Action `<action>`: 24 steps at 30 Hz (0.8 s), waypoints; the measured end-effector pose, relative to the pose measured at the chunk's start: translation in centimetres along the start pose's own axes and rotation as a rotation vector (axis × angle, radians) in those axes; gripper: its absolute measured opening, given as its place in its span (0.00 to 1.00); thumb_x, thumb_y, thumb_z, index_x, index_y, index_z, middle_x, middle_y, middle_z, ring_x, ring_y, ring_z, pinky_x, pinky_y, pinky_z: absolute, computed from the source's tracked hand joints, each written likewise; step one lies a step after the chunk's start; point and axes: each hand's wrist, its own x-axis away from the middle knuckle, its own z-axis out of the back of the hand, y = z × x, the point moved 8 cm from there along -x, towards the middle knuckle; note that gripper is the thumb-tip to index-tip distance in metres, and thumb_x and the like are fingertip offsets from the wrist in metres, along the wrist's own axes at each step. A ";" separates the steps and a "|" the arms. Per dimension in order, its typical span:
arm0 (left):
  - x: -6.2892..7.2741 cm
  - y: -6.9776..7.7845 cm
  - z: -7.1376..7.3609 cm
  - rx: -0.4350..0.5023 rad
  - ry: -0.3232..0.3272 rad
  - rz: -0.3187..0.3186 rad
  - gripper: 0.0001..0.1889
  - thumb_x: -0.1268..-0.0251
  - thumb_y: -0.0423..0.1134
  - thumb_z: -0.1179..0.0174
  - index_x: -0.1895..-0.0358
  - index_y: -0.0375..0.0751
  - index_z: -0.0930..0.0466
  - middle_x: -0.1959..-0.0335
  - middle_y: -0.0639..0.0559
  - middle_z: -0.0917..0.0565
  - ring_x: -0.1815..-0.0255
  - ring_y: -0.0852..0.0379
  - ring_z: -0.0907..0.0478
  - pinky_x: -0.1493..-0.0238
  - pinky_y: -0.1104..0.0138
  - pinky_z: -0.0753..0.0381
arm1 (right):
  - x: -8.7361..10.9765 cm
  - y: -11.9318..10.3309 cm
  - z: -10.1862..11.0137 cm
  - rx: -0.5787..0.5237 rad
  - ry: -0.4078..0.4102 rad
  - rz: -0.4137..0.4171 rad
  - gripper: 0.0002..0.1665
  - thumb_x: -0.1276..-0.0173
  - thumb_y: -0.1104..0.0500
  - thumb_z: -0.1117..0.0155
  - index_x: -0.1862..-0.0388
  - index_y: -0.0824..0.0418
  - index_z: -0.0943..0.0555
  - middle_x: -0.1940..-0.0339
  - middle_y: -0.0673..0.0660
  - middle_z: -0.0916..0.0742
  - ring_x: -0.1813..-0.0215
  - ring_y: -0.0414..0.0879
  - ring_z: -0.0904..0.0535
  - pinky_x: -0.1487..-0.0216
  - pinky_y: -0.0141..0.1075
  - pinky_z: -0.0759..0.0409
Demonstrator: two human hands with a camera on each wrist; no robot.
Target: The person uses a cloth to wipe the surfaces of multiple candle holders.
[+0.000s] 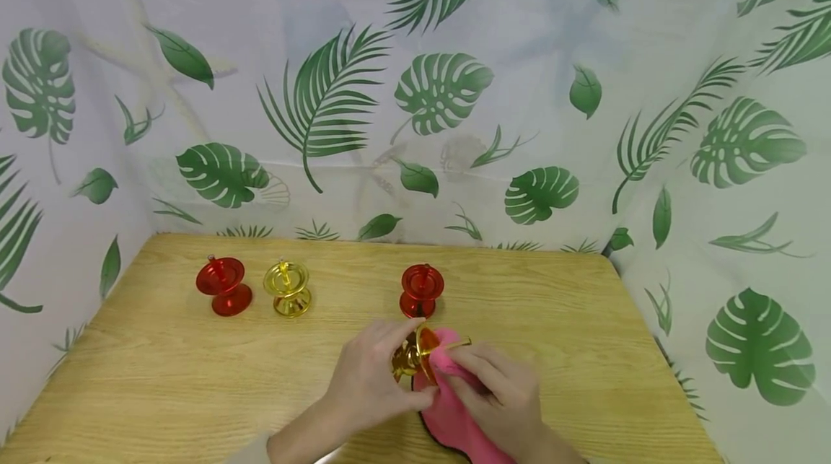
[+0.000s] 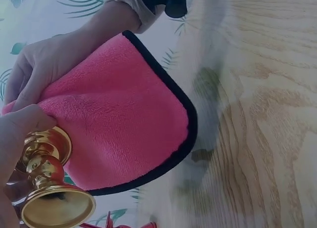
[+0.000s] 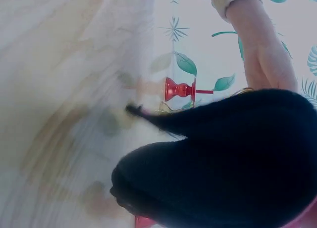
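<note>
My left hand (image 1: 370, 377) grips a shiny gold candle holder (image 1: 405, 357), tipped on its side with its dish and spike towards the right. In the left wrist view the hollow underside of the holder's base (image 2: 58, 208) shows. A pink cloth (image 1: 448, 413) with black edging is pinched in my right hand (image 1: 503, 392), its bunched part at the spike and dish. The rest of the cloth hangs below the hands. In the right wrist view the cloth's dark side (image 3: 223, 159) covers most of the work.
A red candle holder (image 1: 223, 287) and a gold one (image 1: 288, 289) stand at the back left of the wooden table (image 1: 227, 377). Another red candle holder (image 1: 422, 291) is just beyond my hands. A leaf-patterned curtain (image 1: 363, 182) borders the table's back and sides.
</note>
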 end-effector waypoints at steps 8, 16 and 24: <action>0.2 -1.4 0.2 0.161 -0.045 0.166 0.38 0.59 0.49 0.16 0.38 0.47 0.16 0.52 0.58 0.09 0.59 0.64 0.18 0.60 0.71 0.19 | 0.6 1.0 0.4 -0.218 0.028 -0.076 0.12 0.30 0.61 0.27 0.56 0.71 0.11 0.64 0.65 0.09 0.53 0.41 0.09 0.49 0.25 0.14; 0.1 -3.7 -0.5 0.439 -0.085 0.371 0.34 0.53 0.47 0.16 0.39 0.46 0.17 0.58 0.55 0.12 0.67 0.68 0.20 0.64 0.71 0.16 | 1.1 3.0 1.3 -0.232 0.038 -0.275 0.10 0.33 0.62 0.25 0.61 0.69 0.12 0.69 0.63 0.10 0.68 0.35 0.19 0.72 0.25 0.23; -0.3 -5.2 -0.6 0.601 -0.064 0.550 0.31 0.49 0.45 0.17 0.39 0.47 0.15 0.57 0.52 0.12 0.64 0.59 0.18 0.65 0.70 0.18 | 1.4 3.7 1.1 -0.237 -0.005 -0.322 0.08 0.36 0.66 0.24 0.59 0.66 0.12 0.68 0.61 0.10 0.70 0.36 0.23 0.74 0.27 0.25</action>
